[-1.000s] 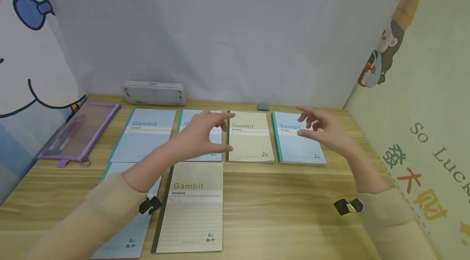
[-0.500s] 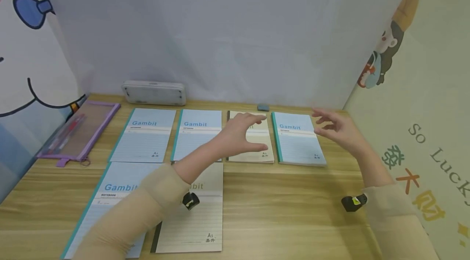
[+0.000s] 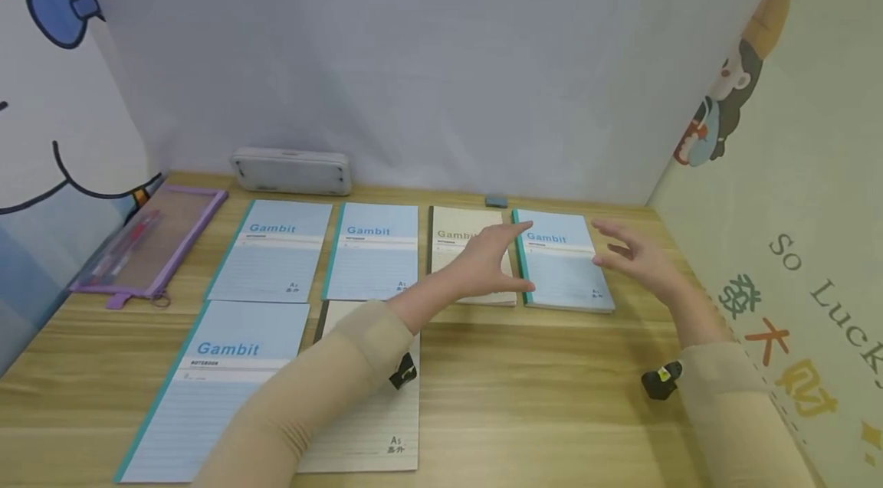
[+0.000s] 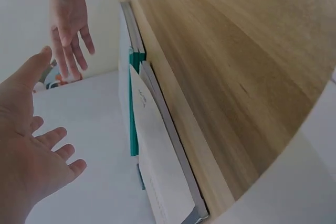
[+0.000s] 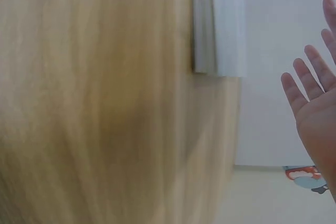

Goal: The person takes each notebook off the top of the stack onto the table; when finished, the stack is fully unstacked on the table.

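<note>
Two stacked light-blue Gambit notebooks (image 3: 569, 277) with green spines lie at the right end of the back row. To their left is a cream Gambit notebook (image 3: 451, 221), partly covered by my left hand (image 3: 486, 264). Thumb and forefinger of that hand are spread apart, their tips by the green spine, and nothing is between them. My right hand (image 3: 638, 262) hovers just off the stack's right edge, holding nothing. Its fingers look extended in the right wrist view, where the stack (image 5: 218, 30) appears edge-on. In the left wrist view the cream notebook's cover (image 4: 157, 150) lifts slightly.
Two blue notebooks, one far left (image 3: 269, 262) and one beside it (image 3: 372, 250), continue the back row. In front lie another blue notebook (image 3: 207, 396) and a cream one (image 3: 372, 427) under my left forearm. A purple mesh pouch (image 3: 175, 243), white case (image 3: 293, 172) and small grey block (image 3: 496, 201) stand farther back.
My left hand has moved right, from over the second blue notebook to the green spine of the right-hand stack. My right hand has shifted from above that stack to beside its right edge.
</note>
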### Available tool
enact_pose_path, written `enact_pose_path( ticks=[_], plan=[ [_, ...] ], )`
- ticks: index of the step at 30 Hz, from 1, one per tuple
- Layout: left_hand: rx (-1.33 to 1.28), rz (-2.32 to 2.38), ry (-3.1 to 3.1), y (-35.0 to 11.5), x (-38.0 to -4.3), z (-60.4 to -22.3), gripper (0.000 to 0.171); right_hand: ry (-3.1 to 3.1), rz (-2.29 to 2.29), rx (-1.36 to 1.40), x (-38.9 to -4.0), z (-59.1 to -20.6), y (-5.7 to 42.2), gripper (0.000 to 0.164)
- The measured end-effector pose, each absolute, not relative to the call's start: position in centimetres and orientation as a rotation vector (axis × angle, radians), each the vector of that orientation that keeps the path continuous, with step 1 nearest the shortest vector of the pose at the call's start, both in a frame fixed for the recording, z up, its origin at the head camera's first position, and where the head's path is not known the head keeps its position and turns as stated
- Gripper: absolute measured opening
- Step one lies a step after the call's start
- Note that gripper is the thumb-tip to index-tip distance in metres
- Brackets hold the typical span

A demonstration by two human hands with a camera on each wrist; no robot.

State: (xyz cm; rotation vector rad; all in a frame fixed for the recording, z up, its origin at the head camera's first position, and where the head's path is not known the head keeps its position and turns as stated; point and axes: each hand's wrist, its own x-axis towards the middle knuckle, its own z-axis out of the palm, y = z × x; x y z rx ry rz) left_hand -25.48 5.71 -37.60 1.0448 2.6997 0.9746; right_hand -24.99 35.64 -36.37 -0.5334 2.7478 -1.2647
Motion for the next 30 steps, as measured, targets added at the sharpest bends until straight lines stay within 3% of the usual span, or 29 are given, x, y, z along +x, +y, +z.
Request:
enact_pose_path(
  ticks=[9, 18, 30],
  plan=[
    [0.892, 1.012, 2.593, 7.9, -27.4, -40.0, 0.096, 2.633, -1.172, -0.484, -26.5, -39.6, 37.6, 0.080],
    [0.871, 0.749, 2.716, 9.0, -27.5, -41.6, 0.097, 2.683, -0.957, -0.474, -27.2, -40.9, 38.4, 0.081],
    [0.734, 0.756, 2.716, 10.2, -27.8, -42.9, 0.100, 2.646, -0.964, -0.403, -27.9, -41.2, 38.3, 0.083]
  ],
)
